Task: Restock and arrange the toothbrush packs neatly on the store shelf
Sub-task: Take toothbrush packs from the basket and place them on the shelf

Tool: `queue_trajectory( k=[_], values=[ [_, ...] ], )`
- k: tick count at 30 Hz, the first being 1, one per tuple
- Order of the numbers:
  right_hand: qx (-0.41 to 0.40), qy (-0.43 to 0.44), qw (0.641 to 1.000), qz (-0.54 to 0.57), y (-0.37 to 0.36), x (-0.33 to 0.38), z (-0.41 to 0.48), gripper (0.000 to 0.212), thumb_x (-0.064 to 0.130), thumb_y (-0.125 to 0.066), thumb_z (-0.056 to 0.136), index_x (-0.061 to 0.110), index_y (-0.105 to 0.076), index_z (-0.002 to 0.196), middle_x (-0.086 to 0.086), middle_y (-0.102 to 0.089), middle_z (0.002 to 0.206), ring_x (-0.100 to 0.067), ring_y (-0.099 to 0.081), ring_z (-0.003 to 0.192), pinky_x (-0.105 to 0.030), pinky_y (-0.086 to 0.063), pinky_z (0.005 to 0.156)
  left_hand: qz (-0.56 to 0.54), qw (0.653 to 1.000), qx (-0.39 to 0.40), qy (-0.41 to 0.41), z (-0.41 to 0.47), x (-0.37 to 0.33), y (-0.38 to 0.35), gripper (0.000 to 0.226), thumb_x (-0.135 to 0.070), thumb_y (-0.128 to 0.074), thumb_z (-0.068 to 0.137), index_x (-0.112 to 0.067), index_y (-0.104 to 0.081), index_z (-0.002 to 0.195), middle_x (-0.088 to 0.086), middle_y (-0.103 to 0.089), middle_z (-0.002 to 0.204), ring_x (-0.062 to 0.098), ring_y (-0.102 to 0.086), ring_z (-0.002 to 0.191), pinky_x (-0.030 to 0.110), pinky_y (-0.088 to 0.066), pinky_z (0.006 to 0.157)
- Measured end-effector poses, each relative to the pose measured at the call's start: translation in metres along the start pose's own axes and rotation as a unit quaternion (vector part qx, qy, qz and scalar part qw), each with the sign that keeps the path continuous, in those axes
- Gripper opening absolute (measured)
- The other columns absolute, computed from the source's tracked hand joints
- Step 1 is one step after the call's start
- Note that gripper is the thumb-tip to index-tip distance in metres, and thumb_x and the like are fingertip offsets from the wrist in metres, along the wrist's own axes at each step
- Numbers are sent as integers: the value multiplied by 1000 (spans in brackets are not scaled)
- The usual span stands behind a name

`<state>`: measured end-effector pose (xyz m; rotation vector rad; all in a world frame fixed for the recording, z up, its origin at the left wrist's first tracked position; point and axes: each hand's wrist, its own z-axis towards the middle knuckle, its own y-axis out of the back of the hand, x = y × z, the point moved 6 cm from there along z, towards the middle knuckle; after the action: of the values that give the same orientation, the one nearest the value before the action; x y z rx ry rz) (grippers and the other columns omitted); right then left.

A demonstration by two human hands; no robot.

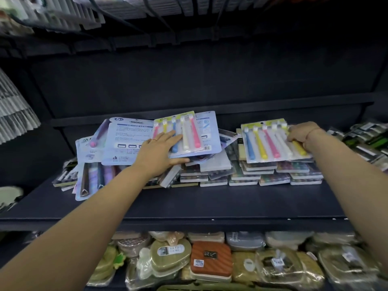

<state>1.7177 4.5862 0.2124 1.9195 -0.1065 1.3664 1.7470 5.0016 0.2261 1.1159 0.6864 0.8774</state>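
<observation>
Left hand (161,150) pinches the left toothbrush pack (189,133) at its near corner, fingers flat on top and thumb beneath. Right hand (302,133) curls over the far-right edge of the right toothbrush pack (270,143). Both packs lie atop stacked stock on the shelf (189,202), long axes front to back with heads rearward; the left one sits askew and likely needs squaring.

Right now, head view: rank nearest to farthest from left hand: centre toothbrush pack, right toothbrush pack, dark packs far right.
1. centre toothbrush pack, under the left hand
2. right toothbrush pack, at the right hand
3. dark packs, shelf's far right
</observation>
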Motion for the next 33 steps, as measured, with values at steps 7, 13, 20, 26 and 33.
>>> queue_trajectory(
  k=[7, 13, 20, 26, 33],
  values=[
    [116, 63, 989, 69, -57, 18, -29, 24, 8, -47, 96, 10, -54, 73, -8, -47, 72, -15, -40, 59, -29, -33, 56, 67, 993, -92, 25, -22, -7, 2, 96, -82, -34, 79, -23, -26, 154, 3, -24, 161, 25, -13, 150, 57, 0, 117],
    [-41, 177, 968, 171, -50, -19, -90, 20, 10, -53, 96, 5, -66, 110, -4, -60, 103, -17, -59, 94, -15, -48, 75, -125, 951, -280, 26, -150, -37, -34, 56, -46, -45, 98, -6, -50, 138, 11, -51, 140, 28, -42, 133, 46, -28, 112],
    [73, 49, 990, 109, -174, -237, -248, 9, 14, -61, 90, 18, -68, 86, 0, -64, 85, -22, -61, 88, -25, -44, 74, -377, 800, 8, 468, -351, -72, -239, 45, -49, -50, 94, -10, -59, 115, 8, -61, 116, 29, -56, 113, 38, -43, 95],
    [261, -118, 953, -94, -213, -383, -289, 89, 78, -67, 64, 20, -54, 132, -4, -62, 127, -28, -60, 113, -39, -48, 96, -259, 759, 95, 590, -414, -83, -280, 82, -60, -62, 81, 7, -52, 128, 29, -54, 128, 44, -46, 124, 53, -38, 106],
    [405, -182, 886, -135, -209, -386, -292, 66, 44, -66, 89, 15, -45, 145, -9, -48, 145, -29, -46, 131, -31, -37, 101, -335, 770, 91, 536, -402, -115, -278, 70, -53, -67, 82, -5, -52, 130, 13, -59, 123, 33, -54, 118, 45, -47, 98]
  ],
)
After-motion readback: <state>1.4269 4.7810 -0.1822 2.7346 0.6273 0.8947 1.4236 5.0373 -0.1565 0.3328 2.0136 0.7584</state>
